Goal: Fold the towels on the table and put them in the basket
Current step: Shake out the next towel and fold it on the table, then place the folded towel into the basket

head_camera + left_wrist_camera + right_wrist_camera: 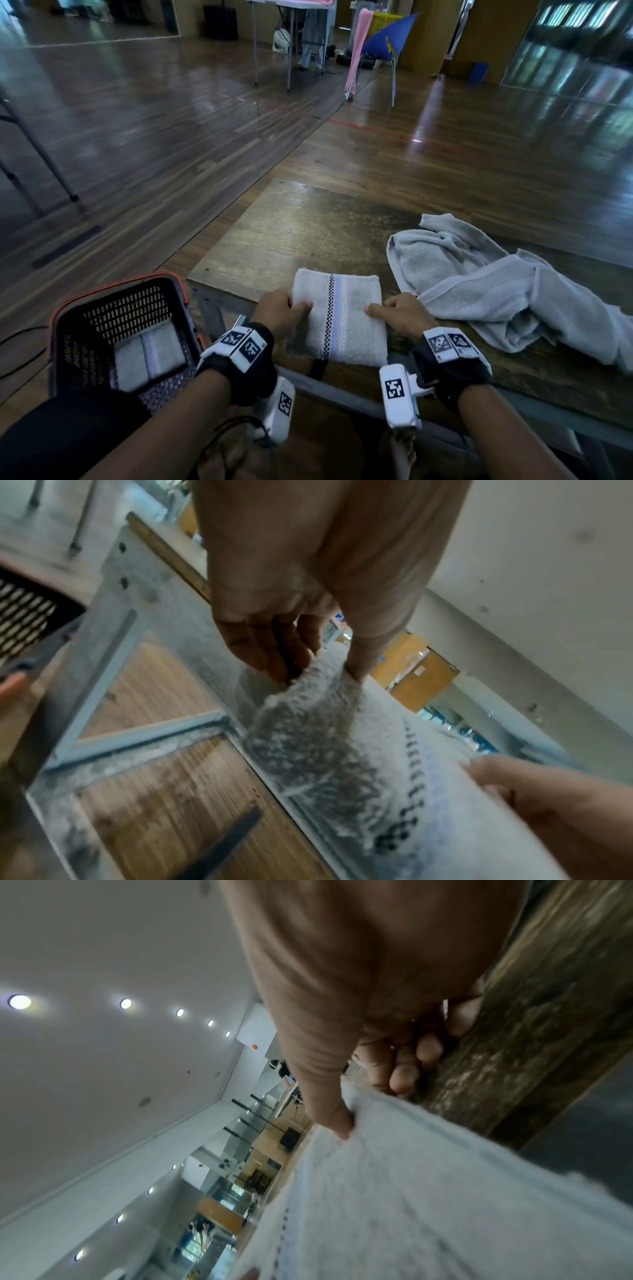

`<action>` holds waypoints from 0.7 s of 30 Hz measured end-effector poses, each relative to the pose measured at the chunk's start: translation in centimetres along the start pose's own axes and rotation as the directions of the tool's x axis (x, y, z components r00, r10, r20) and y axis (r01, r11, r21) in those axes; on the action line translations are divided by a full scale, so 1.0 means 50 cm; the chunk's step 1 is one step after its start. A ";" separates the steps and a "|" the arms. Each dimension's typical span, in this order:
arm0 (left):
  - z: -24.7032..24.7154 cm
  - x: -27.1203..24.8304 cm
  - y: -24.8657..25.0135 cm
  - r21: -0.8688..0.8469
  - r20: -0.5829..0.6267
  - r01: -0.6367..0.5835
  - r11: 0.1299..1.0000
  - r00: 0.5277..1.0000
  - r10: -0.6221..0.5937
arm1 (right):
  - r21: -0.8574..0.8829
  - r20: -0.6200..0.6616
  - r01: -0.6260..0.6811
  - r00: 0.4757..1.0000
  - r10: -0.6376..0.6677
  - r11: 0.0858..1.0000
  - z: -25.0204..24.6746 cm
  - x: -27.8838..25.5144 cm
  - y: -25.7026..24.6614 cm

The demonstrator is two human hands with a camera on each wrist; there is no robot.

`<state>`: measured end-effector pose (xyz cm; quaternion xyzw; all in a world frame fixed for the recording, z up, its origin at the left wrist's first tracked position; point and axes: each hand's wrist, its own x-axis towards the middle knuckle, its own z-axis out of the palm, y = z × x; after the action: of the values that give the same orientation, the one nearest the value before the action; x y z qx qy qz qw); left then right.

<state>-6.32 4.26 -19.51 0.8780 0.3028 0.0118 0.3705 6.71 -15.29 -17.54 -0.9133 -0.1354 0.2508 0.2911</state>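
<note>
A folded white towel [342,315] with a checked stripe lies at the near edge of the wooden table [308,233]. My left hand [284,310] pinches its left edge, thumb on top and fingers underneath; the left wrist view shows that edge of the towel [329,723] lifted in the left hand [308,666]. On the towel's right edge my right hand [397,313] grips with the thumb on top, and the right wrist view shows the right hand [356,1112] with the thumb pressed into the towel [428,1191]. A black basket [113,308] with an orange rim stands left of the table and holds one folded towel [149,356].
A crumpled grey towel [496,284] lies on the table to the right, just beyond my right hand. A blue chair [383,48] draped with pink cloth stands far back on the wooden floor. Grey metal legs [37,144] stand at the far left.
</note>
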 end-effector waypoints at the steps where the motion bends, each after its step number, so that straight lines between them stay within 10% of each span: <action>1: 0.002 -0.002 0.001 -0.068 0.001 0.016 0.998 1.000 -0.016 | 0.040 0.005 0.005 1.000 -0.006 0.999 -0.003 -0.006 -0.002; 12: 0.050 -0.223 -0.080 -0.778 0.309 0.397 0.487 0.917 -0.254 | 0.521 0.175 -0.067 0.984 -0.030 0.851 0.071 -0.178 0.043; 21: 0.007 -0.427 -0.181 -0.776 0.322 0.346 0.528 0.936 -0.141 | 0.638 0.418 -0.173 0.897 -0.148 0.750 0.146 -0.325 0.077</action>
<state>-28.41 -2.60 -21.38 0.5477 0.3393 0.0021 0.7648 -10.43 -21.37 -18.81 -0.6698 -0.0940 0.4851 0.5543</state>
